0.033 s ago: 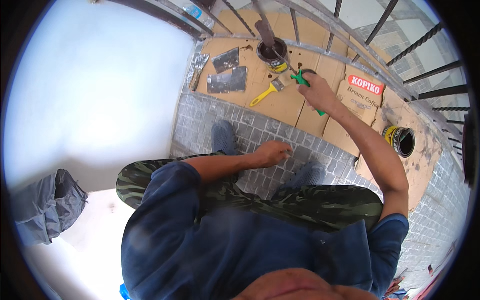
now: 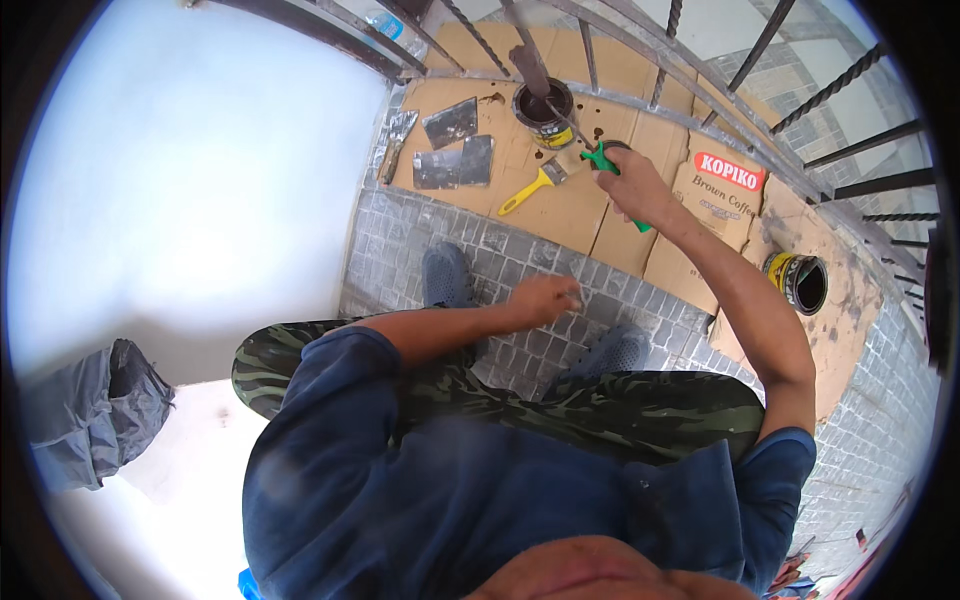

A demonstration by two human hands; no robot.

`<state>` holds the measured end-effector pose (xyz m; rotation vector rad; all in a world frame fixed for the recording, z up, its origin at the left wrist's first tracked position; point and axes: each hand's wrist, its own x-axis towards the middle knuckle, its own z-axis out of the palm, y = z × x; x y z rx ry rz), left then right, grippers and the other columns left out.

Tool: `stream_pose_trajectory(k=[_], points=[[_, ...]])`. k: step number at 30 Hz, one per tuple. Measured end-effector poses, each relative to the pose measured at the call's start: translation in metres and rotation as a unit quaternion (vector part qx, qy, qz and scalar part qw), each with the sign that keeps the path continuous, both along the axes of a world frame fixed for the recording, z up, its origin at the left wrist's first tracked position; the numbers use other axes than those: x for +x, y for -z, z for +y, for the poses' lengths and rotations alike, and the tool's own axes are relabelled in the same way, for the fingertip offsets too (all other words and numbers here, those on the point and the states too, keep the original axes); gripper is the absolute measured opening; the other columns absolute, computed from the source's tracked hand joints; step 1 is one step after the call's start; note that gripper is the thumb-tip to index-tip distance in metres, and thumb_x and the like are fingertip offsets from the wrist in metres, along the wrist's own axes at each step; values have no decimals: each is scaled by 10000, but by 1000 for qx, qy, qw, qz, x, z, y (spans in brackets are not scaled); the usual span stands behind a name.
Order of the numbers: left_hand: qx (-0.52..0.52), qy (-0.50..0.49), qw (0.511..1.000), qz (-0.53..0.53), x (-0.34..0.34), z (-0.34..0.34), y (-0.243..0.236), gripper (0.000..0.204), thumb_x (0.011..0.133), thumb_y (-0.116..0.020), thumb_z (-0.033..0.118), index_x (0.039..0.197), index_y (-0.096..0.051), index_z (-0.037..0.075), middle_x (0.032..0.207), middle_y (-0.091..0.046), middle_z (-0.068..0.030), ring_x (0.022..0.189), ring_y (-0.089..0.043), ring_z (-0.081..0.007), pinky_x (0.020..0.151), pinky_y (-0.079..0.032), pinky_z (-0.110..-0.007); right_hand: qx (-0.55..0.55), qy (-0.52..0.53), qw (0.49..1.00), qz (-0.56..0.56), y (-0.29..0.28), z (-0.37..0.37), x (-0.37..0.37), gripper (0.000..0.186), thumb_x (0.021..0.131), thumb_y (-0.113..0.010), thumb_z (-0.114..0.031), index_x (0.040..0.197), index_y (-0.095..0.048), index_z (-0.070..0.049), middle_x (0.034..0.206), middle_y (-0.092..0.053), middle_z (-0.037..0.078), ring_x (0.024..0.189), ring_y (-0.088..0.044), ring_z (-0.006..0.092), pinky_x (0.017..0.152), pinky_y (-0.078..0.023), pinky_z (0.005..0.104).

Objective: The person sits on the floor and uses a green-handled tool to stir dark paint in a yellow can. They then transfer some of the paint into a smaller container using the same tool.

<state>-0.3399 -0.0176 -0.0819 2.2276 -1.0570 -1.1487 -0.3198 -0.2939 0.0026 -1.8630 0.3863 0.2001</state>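
Note:
My right hand (image 2: 640,185) grips the green handle (image 2: 605,158) of a paint roller, whose dark roller head (image 2: 532,70) is above an open paint can (image 2: 543,125) with dark brown paint. A yellow-handled brush (image 2: 525,195) lies on the cardboard (image 2: 620,120) just left of that hand. My left hand (image 2: 545,300) is over the paving in front of me, its fingers curled; what they hold, if anything, is too small to make out.
Metal railings (image 2: 750,70) border the cardboard. Scrapers (image 2: 455,160) and a putty knife (image 2: 395,150) lie at left. A second can (image 2: 798,283) stands at right. A white wall (image 2: 200,170), black plastic bag (image 2: 95,410) and plastic bottle (image 2: 385,25) also show.
The roller head has shifted very slightly downward over the can. Otherwise hardly anything differs.

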Motion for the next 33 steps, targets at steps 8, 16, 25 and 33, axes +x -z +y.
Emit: stream_pose_trajectory(k=[8,16,25,33], points=[[-202,-355,897,-171,161,-38,43,469,860,-723,136,1294,-605,3,1028,-689,-143,904,-671,-231,776,-538,-359,5,-21,999,31,-11,-12,7,157,901,-604,-87,964,-584,56,703,-608,146,516,-648,227,429,-515,367],[-206,-404,889,-64,146,-44,72,508,888,-659,33,1377,-522,21,1138,-609,-78,896,-630,-166,661,-510,-292,45,16,998,41,-4,-9,-7,197,905,-632,-103,1031,-575,37,792,-642,145,574,-682,202,452,-543,352],[-246,-320,906,-125,79,-50,63,347,873,-658,77,1211,-630,0,1044,-649,-91,898,-637,-167,751,-511,-340,-40,109,990,-83,18,13,-7,266,820,-619,-41,1083,-603,-7,948,-671,277,887,-672,453,778,-533,509],[-80,-30,995,50,-9,-74,5,222,901,-648,189,1010,-683,-2,887,-707,-142,802,-673,-313,773,-541,-397,-27,174,974,-146,46,34,-23,332,813,-599,-33,1142,-644,-38,1005,-679,275,1007,-656,461,862,-517,513]])
